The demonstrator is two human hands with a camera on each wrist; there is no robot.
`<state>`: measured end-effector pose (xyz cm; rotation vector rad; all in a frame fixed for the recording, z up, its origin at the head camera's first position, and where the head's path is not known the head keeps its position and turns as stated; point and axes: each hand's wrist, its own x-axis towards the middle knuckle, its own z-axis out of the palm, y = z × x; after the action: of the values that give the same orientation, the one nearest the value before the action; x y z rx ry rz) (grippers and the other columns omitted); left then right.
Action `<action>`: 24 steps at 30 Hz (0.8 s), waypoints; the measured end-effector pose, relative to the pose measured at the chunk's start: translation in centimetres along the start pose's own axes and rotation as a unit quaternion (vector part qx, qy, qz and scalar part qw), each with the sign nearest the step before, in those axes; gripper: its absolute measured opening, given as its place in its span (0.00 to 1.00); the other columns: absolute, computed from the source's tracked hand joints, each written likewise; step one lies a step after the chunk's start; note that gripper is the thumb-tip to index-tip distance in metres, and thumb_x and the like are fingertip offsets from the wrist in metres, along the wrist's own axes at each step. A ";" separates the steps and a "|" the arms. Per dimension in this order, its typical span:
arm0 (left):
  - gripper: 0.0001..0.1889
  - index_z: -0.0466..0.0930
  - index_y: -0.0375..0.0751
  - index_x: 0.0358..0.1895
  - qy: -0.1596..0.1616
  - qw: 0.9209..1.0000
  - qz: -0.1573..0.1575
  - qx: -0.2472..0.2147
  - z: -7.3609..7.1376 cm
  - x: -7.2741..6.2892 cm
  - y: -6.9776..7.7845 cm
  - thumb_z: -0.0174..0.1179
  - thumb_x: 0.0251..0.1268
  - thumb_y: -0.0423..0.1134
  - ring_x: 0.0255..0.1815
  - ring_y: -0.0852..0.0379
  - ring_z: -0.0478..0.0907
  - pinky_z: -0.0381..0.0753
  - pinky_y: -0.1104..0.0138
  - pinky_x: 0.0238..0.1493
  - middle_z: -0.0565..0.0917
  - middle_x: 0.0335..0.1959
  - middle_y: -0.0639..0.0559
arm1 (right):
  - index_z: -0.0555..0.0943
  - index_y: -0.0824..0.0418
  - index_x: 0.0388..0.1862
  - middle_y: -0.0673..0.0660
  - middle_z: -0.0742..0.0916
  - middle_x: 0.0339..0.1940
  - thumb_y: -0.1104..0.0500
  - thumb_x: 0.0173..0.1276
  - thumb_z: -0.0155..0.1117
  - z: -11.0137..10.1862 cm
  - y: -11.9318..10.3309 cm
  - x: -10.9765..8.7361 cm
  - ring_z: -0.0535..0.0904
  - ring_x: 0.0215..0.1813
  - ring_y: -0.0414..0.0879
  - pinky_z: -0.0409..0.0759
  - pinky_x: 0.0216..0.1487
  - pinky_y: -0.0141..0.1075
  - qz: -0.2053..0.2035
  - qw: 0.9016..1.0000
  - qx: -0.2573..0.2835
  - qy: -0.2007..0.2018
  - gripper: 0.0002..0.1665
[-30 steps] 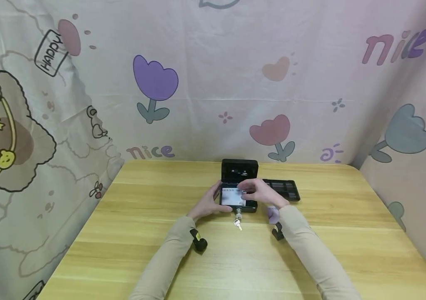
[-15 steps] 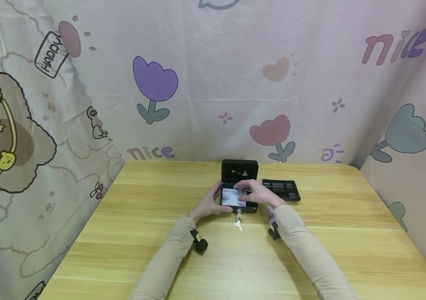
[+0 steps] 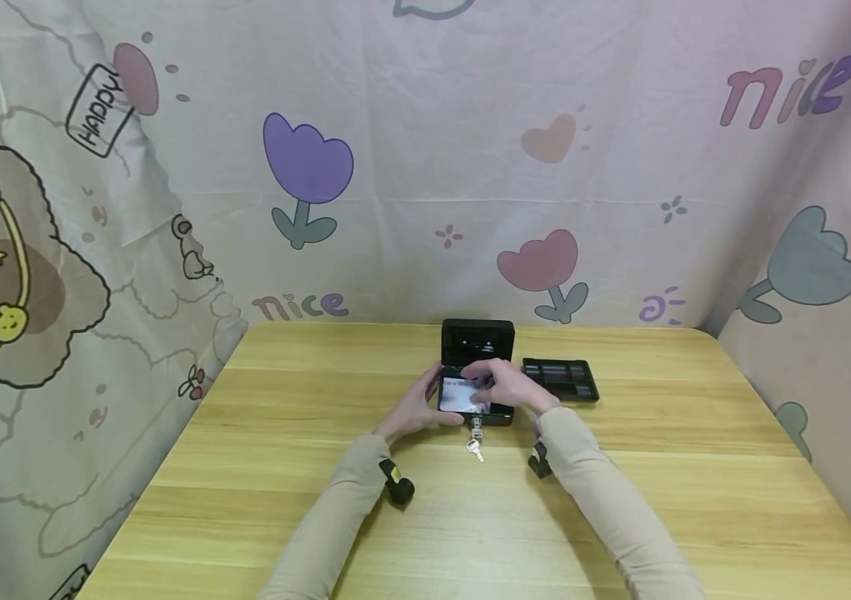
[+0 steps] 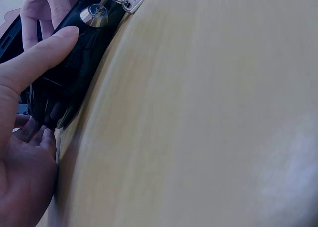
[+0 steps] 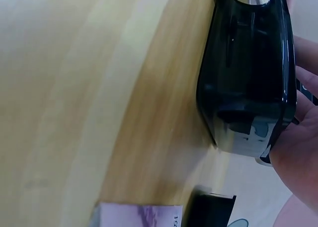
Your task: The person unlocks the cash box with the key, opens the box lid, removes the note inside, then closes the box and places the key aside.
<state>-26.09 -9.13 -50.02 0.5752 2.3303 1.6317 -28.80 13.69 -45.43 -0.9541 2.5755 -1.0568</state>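
A small black cash box [image 3: 498, 419] stands on the table with its lid [image 3: 478, 333] raised. A key ring with a key [image 3: 474, 451] hangs from its front lock [image 4: 94, 16]. My left hand [image 3: 416, 408] grips the box's left end, thumb on the front and fingers at the side. Inside the box lies a pale printed sheet [image 3: 457, 398]. My right hand [image 3: 506, 383] reaches over the right rim, thumb and forefinger spread apart above the sheet, the thumb overlapping it. The right hand's other fingers are mostly hidden in the head view.
A black compartment tray [image 3: 562, 381] lies right of the box. A purple printed note [image 5: 141, 216] lies on the table near the right wrist, mostly covered in the head view. A patterned cloth [image 3: 395, 167] hangs behind the table's back edge.
My right hand has moved a little left, farther over the sheet, and the right wrist now covers more of the purple note. The left hand and box have stayed put.
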 end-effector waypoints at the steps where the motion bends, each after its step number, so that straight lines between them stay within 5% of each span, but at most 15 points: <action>1: 0.61 0.39 0.35 0.82 0.000 1.000 0.000 -0.001 0.0 0.0 0.0 0.77 0.53 0.40 0.84 0.40 0.45 0.50 0.52 0.85 0.43 0.84 0.37 | 0.78 0.72 0.63 0.68 0.86 0.59 0.66 0.64 0.70 0.0 0.0 0.0 0.84 0.58 0.59 0.86 0.60 0.50 0.002 1.000 -0.001 0.001 0.28; 17: 0.61 0.39 0.34 0.82 -0.001 1.000 -0.003 -0.003 0.0 0.0 0.0 0.77 0.53 0.39 0.84 0.41 0.45 0.50 0.54 0.85 0.44 0.84 0.38 | 0.79 0.69 0.62 0.64 0.89 0.50 0.67 0.62 0.71 0.4 -0.4 0.4 0.86 0.48 0.52 0.88 0.49 0.42 0.027 0.999 -0.007 0.022 0.28; 24: 0.61 0.39 0.35 0.82 0.002 1.000 -0.005 0.001 0.0 -0.2 0.3 0.77 0.53 0.38 0.84 0.40 0.46 0.52 0.51 0.84 0.43 0.84 0.38 | 0.83 0.65 0.58 0.61 0.89 0.47 0.65 0.63 0.71 0.3 -0.2 0.4 0.80 0.41 0.45 0.80 0.39 0.32 0.034 0.998 0.010 0.052 0.23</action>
<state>-25.83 -9.12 -49.75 0.5611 2.3341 1.6280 -28.86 13.21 -45.45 -0.8221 2.6537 -1.1401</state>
